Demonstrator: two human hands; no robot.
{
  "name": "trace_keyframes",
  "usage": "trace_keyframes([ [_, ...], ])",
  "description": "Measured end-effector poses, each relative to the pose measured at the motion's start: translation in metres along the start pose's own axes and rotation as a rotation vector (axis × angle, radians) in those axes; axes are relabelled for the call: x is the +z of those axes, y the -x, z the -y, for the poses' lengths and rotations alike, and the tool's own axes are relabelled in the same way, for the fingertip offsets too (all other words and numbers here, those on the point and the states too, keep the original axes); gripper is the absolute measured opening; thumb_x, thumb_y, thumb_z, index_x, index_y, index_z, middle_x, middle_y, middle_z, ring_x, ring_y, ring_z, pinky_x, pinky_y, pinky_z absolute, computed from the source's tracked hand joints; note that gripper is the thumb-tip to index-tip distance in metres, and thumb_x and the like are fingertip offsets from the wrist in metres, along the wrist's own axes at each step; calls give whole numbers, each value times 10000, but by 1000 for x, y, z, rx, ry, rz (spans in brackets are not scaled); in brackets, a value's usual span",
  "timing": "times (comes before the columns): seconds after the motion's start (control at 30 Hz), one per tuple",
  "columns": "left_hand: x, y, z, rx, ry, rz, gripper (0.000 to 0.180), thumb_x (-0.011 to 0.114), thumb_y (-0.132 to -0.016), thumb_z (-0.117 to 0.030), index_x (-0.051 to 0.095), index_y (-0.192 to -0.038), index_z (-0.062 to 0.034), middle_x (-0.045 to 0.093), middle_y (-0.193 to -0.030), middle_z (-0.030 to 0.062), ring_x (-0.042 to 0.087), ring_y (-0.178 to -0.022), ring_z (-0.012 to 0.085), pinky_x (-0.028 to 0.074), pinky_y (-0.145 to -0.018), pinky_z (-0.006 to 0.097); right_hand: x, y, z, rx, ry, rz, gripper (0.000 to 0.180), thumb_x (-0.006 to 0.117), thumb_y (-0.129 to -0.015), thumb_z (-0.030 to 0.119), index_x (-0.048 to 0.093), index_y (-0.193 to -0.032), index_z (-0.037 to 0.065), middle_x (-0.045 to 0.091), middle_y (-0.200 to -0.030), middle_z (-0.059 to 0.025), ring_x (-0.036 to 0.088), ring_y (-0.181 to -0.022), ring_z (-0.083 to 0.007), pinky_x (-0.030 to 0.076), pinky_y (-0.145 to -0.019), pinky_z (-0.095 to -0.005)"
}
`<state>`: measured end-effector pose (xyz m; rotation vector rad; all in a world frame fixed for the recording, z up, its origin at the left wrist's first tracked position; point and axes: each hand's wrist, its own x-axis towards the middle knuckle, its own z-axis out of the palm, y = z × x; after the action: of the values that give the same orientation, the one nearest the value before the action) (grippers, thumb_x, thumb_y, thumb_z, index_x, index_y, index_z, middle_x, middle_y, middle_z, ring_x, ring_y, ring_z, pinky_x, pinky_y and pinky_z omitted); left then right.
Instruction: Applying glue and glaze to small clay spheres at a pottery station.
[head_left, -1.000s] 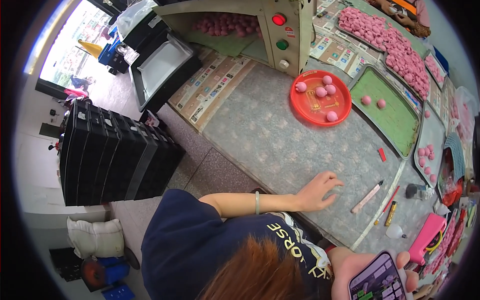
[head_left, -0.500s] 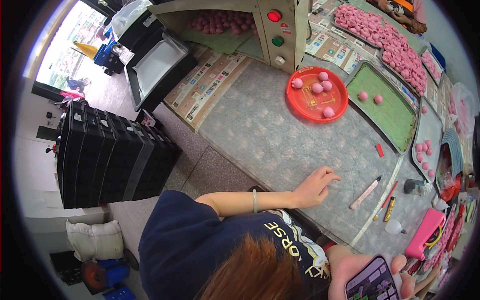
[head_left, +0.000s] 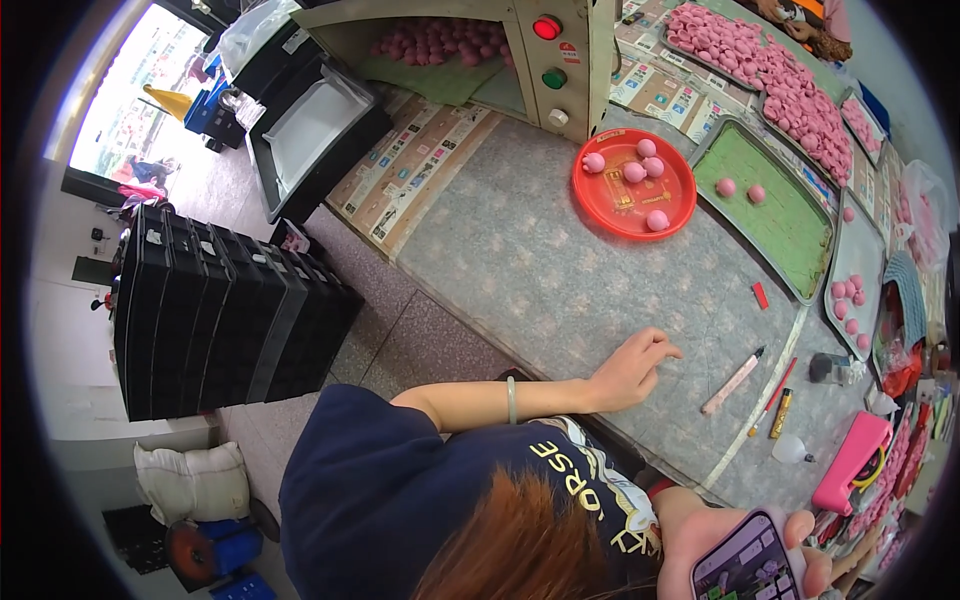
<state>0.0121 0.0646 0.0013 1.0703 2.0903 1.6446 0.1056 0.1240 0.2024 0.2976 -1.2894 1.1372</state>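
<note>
The left hand [head_left: 632, 372] rests on the grey table [head_left: 520, 270], fingers loosely curled and a little apart, gripping nothing, a bracelet on the wrist. Down at the bottom edge the right hand [head_left: 740, 545] is wrapped round a phone [head_left: 745, 572], thumb and fingers clamped on its sides; the phone's lower half is cut off by the frame, and its screen is too small to read. The wearer's own head and dark shirt block the near table edge. Just right of the left hand lies a pale pink pen [head_left: 732, 382], apart from the fingers, its long axis running diagonally, dark tip pointing up and away from the table's near edge. Beyond the pen sit a red pencil [head_left: 773, 396] and a yellow marker [head_left: 780, 413], roughly parallel with it. Farther from the left hand, a round red tray [head_left: 615, 205] holds five pink balls, and a green tray [head_left: 780, 215] two. Flat printed sheets in pale rectangles line the table's far left side, text unreadable. A beige machine [head_left: 545, 50] shows a red and a green button.
</note>
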Motion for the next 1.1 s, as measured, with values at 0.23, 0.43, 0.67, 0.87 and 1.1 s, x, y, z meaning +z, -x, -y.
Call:
trace_keyframes([
  [0.23, 1, -1, 1, 24, -4, -15, 347, 470, -732, 83, 539, -1048, -41, 451, -1013, 134, 485, -922, 294, 412, -805, 352, 5, 7, -2, -42, -99, -131, 494, 404, -934, 428, 326, -1389, 251, 318, -1423, 129, 413, -1213, -160, 369, -768, -446],
  [0.43, 1, -1, 2, 17, 2, -11, 327, 480, -732, 76, 539, -1033, -37, 453, -1003, 134, 487, -927, 301, 413, -810, 362, 0, -2, -2, -13, 10, 67, 491, 372, -945, 417, 301, -1400, 248, 304, -1432, 123, 389, -1237, -165, 353, -781, -447],
  [0.67, 0, -2, 1, 13, -6, -10, 311, 486, -738, 72, 539, -1024, -40, 456, -1001, 131, 493, -918, 300, 416, -803, 364, -5, 7, 2, -21, 58, 0, 480, 309, -955, 420, 296, -1402, 242, 299, -1434, 123, 362, -1256, -164, 345, -794, -454],
  [0.87, 0, -1, 0, 11, -8, -11, 307, 487, -736, 73, 539, -1016, -40, 458, -1001, 130, 497, -914, 300, 419, -796, 366, -14, -2, 22, 178, -102, 158, 495, 263, -958, 426, 275, -1410, 224, 289, -1439, 123, 349, -1261, -164, 338, -811, -447],
  [1.1, 0, -1, 0, 8, -10, -17, 298, 490, -735, 73, 543, -1006, -39, 461, -994, 130, 501, -909, 300, 420, -791, 368, -18, 18, 29, 136, -146, 25, 515, 245, -958, 417, 254, -1418, 185, 253, -1459, 100, 296, -1288, -161, 313, -850, -439],
])
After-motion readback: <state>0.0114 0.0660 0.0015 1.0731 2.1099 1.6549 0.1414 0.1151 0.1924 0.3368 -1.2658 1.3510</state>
